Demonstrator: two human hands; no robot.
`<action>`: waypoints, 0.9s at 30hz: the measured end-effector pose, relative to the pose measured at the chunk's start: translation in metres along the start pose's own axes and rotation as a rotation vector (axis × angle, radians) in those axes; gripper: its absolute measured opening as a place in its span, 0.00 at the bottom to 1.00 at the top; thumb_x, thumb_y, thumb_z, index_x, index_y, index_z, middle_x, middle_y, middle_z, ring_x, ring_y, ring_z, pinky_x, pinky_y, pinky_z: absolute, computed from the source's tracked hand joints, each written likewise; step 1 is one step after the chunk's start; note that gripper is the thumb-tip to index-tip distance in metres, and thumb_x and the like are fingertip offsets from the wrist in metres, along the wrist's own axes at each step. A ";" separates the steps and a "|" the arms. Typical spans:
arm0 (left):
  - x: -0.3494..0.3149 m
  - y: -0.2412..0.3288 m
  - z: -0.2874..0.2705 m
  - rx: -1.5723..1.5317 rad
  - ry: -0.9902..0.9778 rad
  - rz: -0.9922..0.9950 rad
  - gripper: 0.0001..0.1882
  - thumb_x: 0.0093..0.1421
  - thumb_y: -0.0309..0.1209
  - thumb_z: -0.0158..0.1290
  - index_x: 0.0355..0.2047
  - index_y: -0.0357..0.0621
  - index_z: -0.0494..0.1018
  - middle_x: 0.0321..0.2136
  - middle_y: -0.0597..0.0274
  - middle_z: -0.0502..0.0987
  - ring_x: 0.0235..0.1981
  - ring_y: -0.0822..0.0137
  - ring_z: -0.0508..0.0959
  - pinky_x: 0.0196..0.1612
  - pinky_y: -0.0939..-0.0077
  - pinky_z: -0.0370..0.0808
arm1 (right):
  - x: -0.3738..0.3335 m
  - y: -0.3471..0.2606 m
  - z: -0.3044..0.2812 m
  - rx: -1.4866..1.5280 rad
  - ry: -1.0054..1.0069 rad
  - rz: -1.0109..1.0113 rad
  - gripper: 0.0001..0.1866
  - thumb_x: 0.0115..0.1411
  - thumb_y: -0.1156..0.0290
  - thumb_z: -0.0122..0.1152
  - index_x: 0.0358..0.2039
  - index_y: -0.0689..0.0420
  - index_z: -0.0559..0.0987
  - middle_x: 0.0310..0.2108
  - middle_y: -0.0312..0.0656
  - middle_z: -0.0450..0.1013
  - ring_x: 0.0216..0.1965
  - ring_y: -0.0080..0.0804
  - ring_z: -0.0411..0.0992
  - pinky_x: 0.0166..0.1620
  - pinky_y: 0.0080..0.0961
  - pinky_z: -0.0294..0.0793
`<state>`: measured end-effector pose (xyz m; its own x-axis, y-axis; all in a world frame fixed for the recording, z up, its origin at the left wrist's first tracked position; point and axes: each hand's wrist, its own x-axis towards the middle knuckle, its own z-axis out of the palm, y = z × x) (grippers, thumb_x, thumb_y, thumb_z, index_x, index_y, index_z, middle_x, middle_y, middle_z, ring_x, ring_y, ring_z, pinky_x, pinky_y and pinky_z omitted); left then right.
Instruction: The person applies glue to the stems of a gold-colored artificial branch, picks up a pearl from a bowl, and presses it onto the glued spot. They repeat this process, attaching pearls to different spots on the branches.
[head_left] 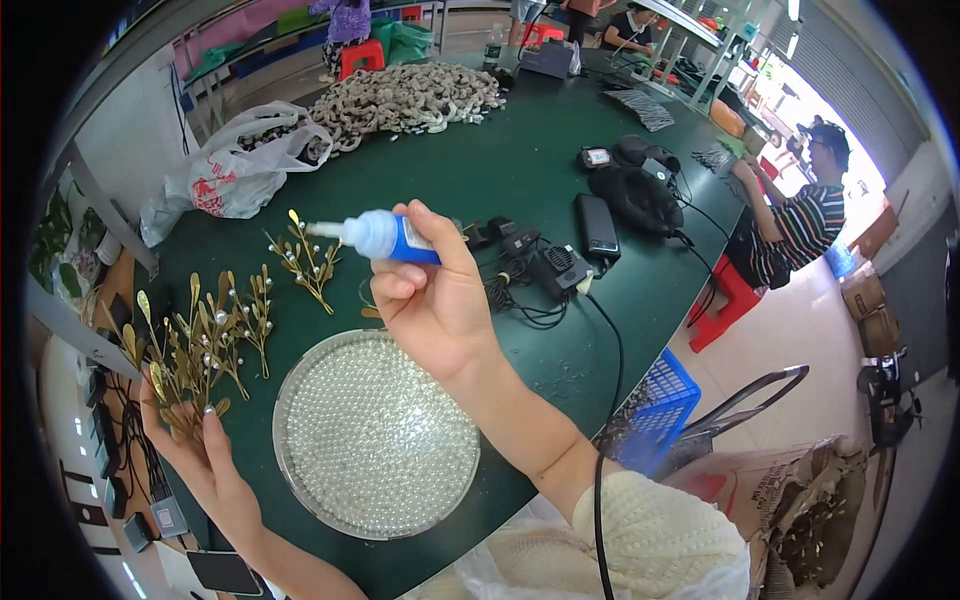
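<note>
My right hand (430, 290) is closed around a small blue and white glue bottle (385, 237), raised over the table with its narrow nozzle pointing left. At the left, my left hand (195, 455) grips a gold leafy branch (200, 350) by its lower stems; white pearl beads sit among its leaves. A round tray (277, 440) full of loose pearl beads (375, 435) stands between my forearms. Beyond the held branch, another gold beaded sprig (308, 262) lies on the table, close to the bottle's nozzle.
On the green table (420, 165) are a pile of grey chain-like pieces (400, 100), a white plastic bag (235, 165), a black power bank (597, 226) and cables. A black cable (612, 400) runs past my right arm. A person (800, 205) sits at the right near a blue basket (655, 410).
</note>
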<state>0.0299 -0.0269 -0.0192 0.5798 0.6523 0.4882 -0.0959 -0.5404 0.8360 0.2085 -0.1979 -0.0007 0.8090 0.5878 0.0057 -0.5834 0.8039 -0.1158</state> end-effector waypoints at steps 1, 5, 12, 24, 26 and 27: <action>0.000 0.001 0.001 -0.005 -0.004 -0.002 0.28 0.62 0.28 0.41 0.61 0.41 0.46 0.57 0.55 0.56 0.54 0.64 0.62 0.54 0.74 0.59 | 0.001 -0.002 -0.005 0.031 -0.056 0.015 0.08 0.57 0.68 0.58 0.33 0.58 0.73 0.24 0.33 0.67 0.17 0.16 0.58 0.21 0.14 0.63; -0.001 0.005 0.001 -0.001 0.040 0.048 0.28 0.62 0.28 0.41 0.61 0.42 0.46 0.57 0.55 0.57 0.53 0.65 0.63 0.54 0.75 0.59 | 0.000 -0.003 -0.002 0.047 -0.024 0.013 0.08 0.57 0.68 0.57 0.35 0.58 0.73 0.24 0.33 0.67 0.18 0.17 0.58 0.21 0.14 0.63; -0.001 -0.001 -0.008 0.009 0.067 -0.010 0.28 0.62 0.28 0.41 0.61 0.41 0.46 0.56 0.56 0.58 0.53 0.66 0.62 0.54 0.76 0.58 | 0.002 0.002 -0.004 0.207 -0.073 0.153 0.09 0.59 0.62 0.55 0.33 0.54 0.76 0.20 0.31 0.66 0.15 0.16 0.54 0.15 0.12 0.57; -0.003 0.004 0.007 0.046 0.001 0.102 0.27 0.62 0.27 0.41 0.61 0.42 0.48 0.53 0.57 0.60 0.47 0.69 0.65 0.51 0.77 0.61 | 0.002 0.005 -0.010 -0.089 -0.085 0.131 0.10 0.58 0.57 0.54 0.29 0.49 0.75 0.14 0.28 0.62 0.09 0.16 0.47 0.13 0.16 0.45; -0.004 0.002 0.010 -0.012 -0.049 0.056 0.27 0.62 0.25 0.40 0.61 0.41 0.47 0.59 0.57 0.55 0.57 0.65 0.60 0.58 0.74 0.54 | -0.002 0.008 -0.008 -0.081 -0.087 0.122 0.11 0.58 0.57 0.54 0.29 0.49 0.75 0.14 0.29 0.62 0.10 0.16 0.47 0.13 0.16 0.45; -0.005 0.002 0.010 -0.009 -0.049 0.053 0.27 0.62 0.25 0.40 0.61 0.41 0.47 0.59 0.57 0.55 0.57 0.65 0.60 0.58 0.74 0.54 | -0.003 0.010 -0.007 -0.076 -0.091 0.126 0.11 0.58 0.56 0.53 0.30 0.49 0.75 0.14 0.29 0.62 0.10 0.16 0.47 0.13 0.16 0.45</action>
<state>0.0352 -0.0365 -0.0227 0.6124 0.5964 0.5189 -0.1344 -0.5683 0.8118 0.2009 -0.1924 -0.0086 0.7181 0.6918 0.0760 -0.6696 0.7165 -0.1958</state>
